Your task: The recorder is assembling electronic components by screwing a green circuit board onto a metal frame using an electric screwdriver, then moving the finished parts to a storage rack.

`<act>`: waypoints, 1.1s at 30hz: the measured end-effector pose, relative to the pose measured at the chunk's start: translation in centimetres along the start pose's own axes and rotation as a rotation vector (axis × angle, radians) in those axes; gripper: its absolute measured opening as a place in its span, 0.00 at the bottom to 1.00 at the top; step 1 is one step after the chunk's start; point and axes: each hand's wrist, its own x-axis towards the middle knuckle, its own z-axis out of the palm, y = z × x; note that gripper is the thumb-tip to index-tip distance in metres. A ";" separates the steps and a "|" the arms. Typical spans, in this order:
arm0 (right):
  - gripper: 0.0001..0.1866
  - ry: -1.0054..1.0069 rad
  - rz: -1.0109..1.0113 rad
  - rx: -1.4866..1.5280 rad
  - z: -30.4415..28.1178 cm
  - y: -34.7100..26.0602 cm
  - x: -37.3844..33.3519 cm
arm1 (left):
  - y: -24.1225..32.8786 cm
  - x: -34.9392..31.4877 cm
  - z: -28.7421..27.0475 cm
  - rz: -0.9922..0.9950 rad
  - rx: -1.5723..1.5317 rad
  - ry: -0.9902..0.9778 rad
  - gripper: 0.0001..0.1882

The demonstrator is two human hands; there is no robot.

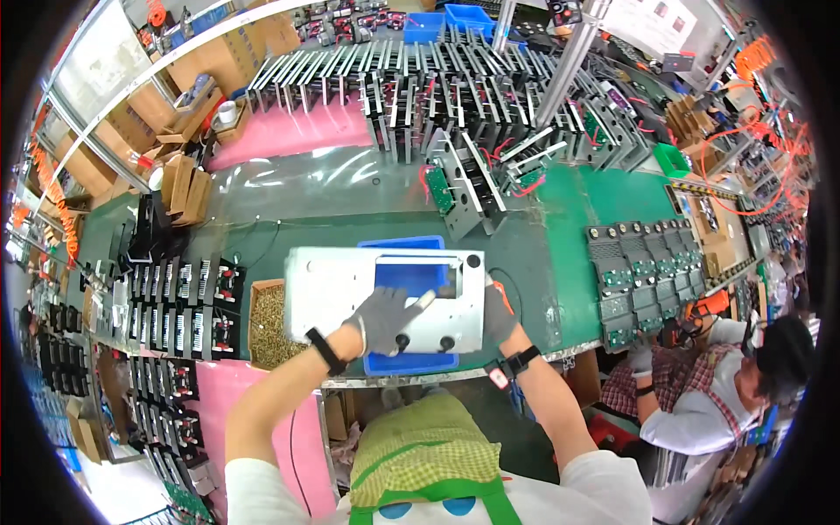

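Note:
A pale metal housing panel (332, 284) with a rectangular cutout and dark round feet lies over a blue bin (402, 242) in front of me. My left hand (383, 322), in a grey glove, rests on the panel's face below the cutout; its fingers are apart, one stretched toward the right. At the panel's right edge, my right hand (500, 317), also gloved, is closed around the side, its fingertips partly hidden. A narrow orange strip shows by that hand; I cannot tell what it is. Through the cutout, the bin's blue inside shows.
A box of small brass-coloured screws (268, 319) stands left of the panel. Beyond are rows of metal bracket assemblies (472, 188). Black modules (179, 284) line the left side; dark trays with green boards (647, 271) lie right. A co-worker (700, 385) sits at the right.

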 end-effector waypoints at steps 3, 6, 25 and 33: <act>0.24 0.141 -0.014 0.028 -2.4 -1.4 4.0 | -2.0 3.3 -0.6 -0.009 0.037 -0.068 0.55; 0.25 0.162 -0.065 -0.176 -4.8 -1.8 6.8 | -2.7 3.6 -0.6 -0.140 -0.007 -0.018 0.51; 0.20 0.577 -0.556 -1.160 -7.3 3.5 10.9 | 8.3 -7.2 8.1 -0.238 -0.165 0.066 0.51; 0.18 0.567 -0.359 -1.087 -8.5 3.2 11.9 | 8.6 -4.3 9.3 -0.042 -0.222 -0.016 0.50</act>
